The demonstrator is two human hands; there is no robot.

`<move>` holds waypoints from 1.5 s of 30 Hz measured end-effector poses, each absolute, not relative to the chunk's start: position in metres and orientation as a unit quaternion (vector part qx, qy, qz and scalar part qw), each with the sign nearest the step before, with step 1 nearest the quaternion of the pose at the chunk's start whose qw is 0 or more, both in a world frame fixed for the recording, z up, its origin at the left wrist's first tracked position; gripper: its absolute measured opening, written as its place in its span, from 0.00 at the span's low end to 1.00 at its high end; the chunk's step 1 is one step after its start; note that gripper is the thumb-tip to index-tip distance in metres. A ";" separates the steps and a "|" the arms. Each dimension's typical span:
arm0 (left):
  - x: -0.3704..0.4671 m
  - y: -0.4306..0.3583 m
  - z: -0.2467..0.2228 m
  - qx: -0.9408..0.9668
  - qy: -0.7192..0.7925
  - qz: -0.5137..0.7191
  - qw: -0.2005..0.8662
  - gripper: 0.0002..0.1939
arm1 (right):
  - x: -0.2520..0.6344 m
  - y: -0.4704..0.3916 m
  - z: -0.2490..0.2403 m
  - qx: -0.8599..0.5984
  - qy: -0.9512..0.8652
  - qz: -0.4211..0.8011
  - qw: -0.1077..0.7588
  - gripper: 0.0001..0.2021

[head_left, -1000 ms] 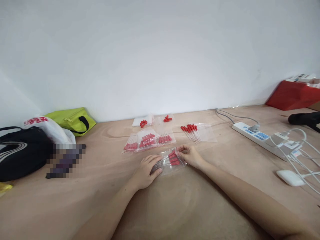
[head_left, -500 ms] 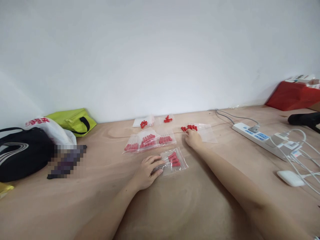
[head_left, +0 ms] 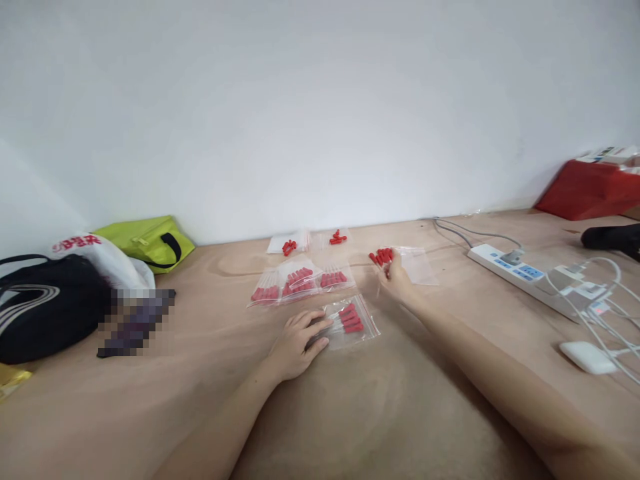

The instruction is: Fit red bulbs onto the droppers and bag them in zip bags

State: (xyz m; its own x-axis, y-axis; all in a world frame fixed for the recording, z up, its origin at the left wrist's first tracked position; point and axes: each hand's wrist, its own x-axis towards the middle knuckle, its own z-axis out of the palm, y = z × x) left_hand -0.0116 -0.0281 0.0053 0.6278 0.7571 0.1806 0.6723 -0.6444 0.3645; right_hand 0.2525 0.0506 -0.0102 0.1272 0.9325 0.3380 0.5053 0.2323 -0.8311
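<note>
My right hand is closed around several droppers with red rubber bulbs; their clear stems run down through the fingers. Beside it lies a flat clear zip bag. Spread fingers of my left hand rest on the near left end of another clear zip bag, where more red-bulbed droppers lie side by side. Behind it, filled bags of droppers lie in a row. Farther back are two loose heaps of red bulbs on or by clear bags.
A white power strip with plugs and cables lies on the right, near a white charger. At the far right are a red bag and a black object. Black, white and lime-green bags stand left.
My right hand has lifted the red-bulbed droppers slightly and drawn them toward me, tilting them upright. My left hand stays on the bag. The view has shifted a little.
</note>
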 end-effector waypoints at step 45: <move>-0.012 -0.027 0.005 0.890 0.413 0.142 0.130 0.21 | 0.223 0.003 -0.033 -0.499 -0.590 0.435 0.463 0.10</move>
State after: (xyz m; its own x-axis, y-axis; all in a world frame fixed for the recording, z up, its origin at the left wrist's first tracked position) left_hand -0.0121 -0.0265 0.0048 0.6191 0.7715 0.1464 0.6977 -0.6260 0.3483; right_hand 0.2228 0.0028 -0.0329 -0.0742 0.9910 0.1113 0.1854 0.1234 -0.9749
